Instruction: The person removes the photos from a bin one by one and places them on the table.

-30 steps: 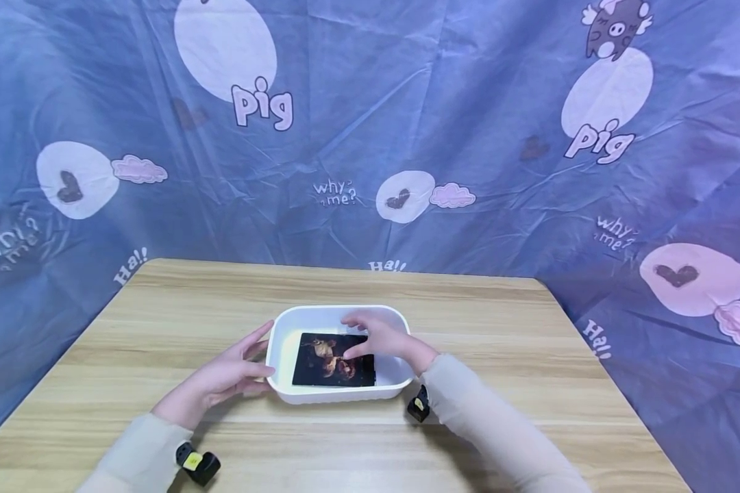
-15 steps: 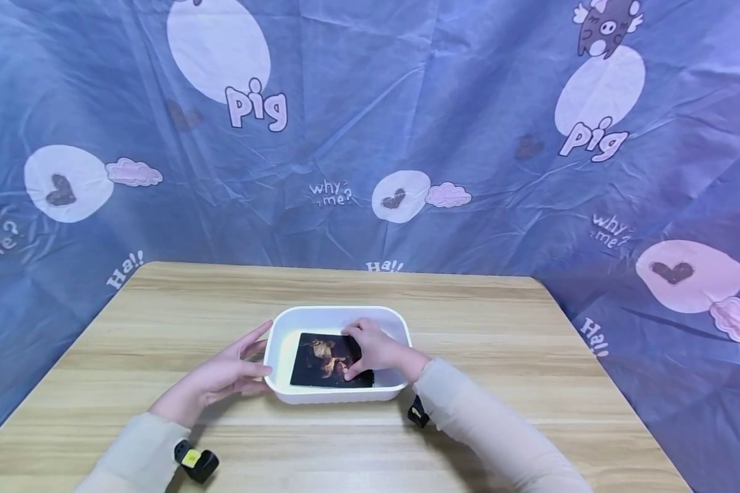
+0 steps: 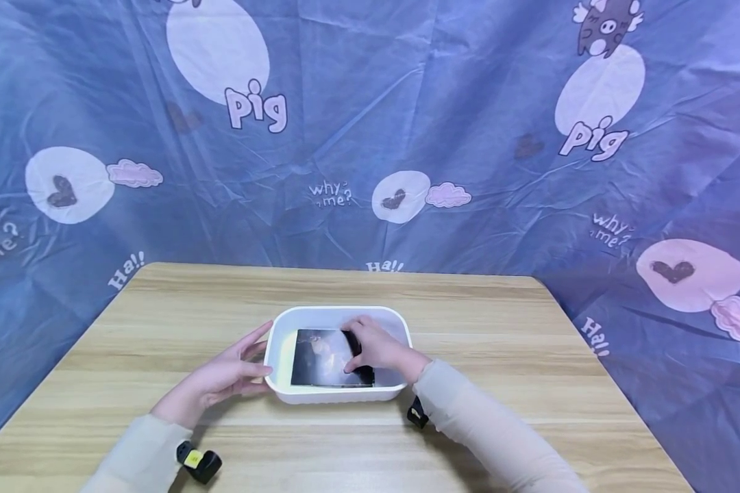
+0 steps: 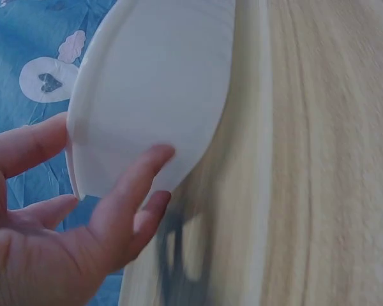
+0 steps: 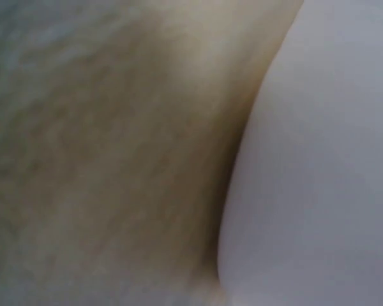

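A white, round-cornered plastic tub (image 3: 321, 315) sits on the table in the head view. Inside it is a dark rectangular picture card (image 3: 314, 363), its printed face washed with glare. My right hand (image 3: 379, 348) reaches in from the right and grips the card's right part, thumb on the near side and fingers at the far edge. My left hand (image 3: 229, 373) touches the tub's left end with spread fingers. In the left wrist view, the left hand's fingers (image 4: 135, 175) lie along the tub's outer wall (image 4: 153, 89). Only the tub's side (image 5: 319, 166) and blurred wood appear in the right wrist view; the right hand is hidden there.
The wooden table (image 3: 469, 308) extends around the tub on all sides. A blue printed cloth (image 3: 345, 137) hangs behind the table and along its sides. Small black wrist cameras (image 3: 200, 464) are strapped to both sleeves.
My right hand has closed in on the card's right part. The card's face has changed angle slightly and now shows glare. My left hand has stayed at the tub's end.
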### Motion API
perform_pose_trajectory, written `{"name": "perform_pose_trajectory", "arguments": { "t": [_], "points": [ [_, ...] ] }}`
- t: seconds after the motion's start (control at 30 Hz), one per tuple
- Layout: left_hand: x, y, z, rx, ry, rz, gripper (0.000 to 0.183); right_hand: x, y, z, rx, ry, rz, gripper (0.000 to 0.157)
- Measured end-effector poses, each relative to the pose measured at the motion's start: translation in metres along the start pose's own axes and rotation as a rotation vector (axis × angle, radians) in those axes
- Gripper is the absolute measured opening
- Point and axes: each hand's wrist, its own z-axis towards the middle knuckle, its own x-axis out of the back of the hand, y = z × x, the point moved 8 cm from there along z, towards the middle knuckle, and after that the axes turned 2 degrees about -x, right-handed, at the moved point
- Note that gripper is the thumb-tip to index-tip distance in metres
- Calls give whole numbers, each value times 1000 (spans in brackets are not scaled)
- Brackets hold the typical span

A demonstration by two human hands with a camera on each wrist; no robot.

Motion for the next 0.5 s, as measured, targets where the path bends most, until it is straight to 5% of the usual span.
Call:
{"name": "perform_pose_trajectory", "arguments": {
  "t": [0.2, 0.5],
  "points": [
    [-1, 1, 1, 14, -2, -7, 99, 13, 0, 4, 21, 102, 136, 51],
    [0, 2, 0, 9, 4, 2, 98, 36, 8, 5, -78, 96, 238, 23]
  ]
}}
